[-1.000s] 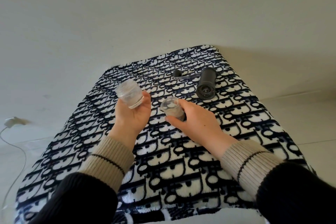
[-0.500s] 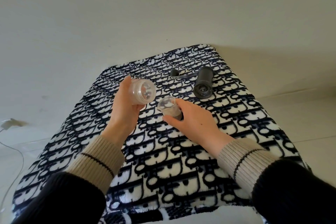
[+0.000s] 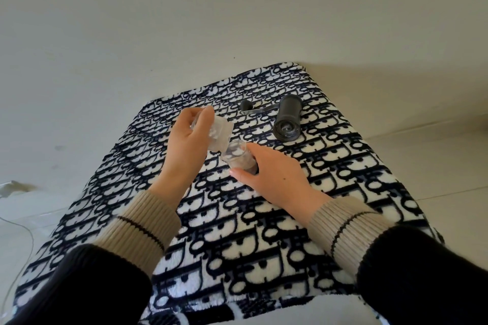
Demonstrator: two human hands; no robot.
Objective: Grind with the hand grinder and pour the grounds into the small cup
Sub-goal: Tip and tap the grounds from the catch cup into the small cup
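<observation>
Right now my left hand (image 3: 188, 140) is wrapped around the clear grounds jar (image 3: 218, 134), fingers closed on its body, and I've got it tipped so its open mouth points down and to my right. My right hand (image 3: 274, 174) is curled about the small cup (image 3: 239, 157), thumb on the near side and fingers round the back, steadying it on the patterned blanket (image 3: 237, 245). The cup leans a little, its rim turned up toward the jar. What matters here is how those two mouths line up: the jar's lip sits just above and to the left of the cup's rim, close enough that they look to be touching or nearly so (I can't tell which from this angle). The jar's long axis runs from upper left down to lower right, straight into the cup, so I'd judge the pour is the step in hand. There is something dark low in the cup, likely grounds, though how much is left in the jar I can't make out. The hand grinder (image 3: 287, 121) lies on its side beyond my right hand, well apart, open end toward me, with its crank handle (image 3: 256, 109) just to its left.
</observation>
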